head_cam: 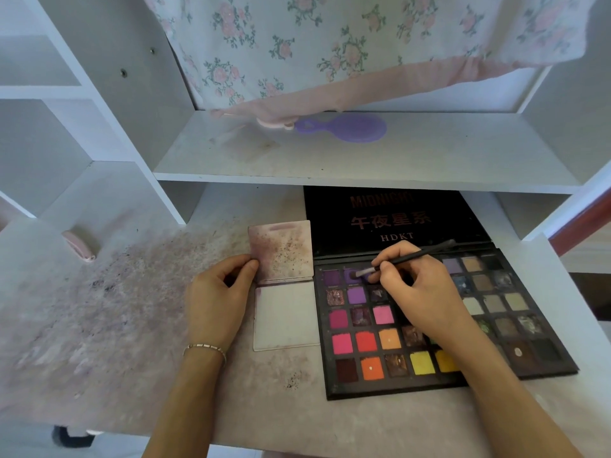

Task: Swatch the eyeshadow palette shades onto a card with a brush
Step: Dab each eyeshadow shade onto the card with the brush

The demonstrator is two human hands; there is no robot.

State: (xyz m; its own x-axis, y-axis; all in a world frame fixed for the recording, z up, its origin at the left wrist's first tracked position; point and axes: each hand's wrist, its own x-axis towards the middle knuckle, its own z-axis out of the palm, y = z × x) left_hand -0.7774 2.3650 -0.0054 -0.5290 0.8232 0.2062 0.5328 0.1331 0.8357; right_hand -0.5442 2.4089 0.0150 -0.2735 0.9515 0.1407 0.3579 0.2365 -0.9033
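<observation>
An open black eyeshadow palette with several coloured pans lies on the desk, its lid folded back. My right hand pinches a thin black brush, whose tip sits in a purple pan in the top row. Left of the palette lie two cards: a pink-stained card and below it a mostly white card. My left hand pinches the stained card's lower left corner with thumb and fingers.
The desk top is smeared with pink and purple powder. A white shelf overhangs the palette lid and holds a purple hand mirror. A floral cloth hangs behind. A pink object lies at the left.
</observation>
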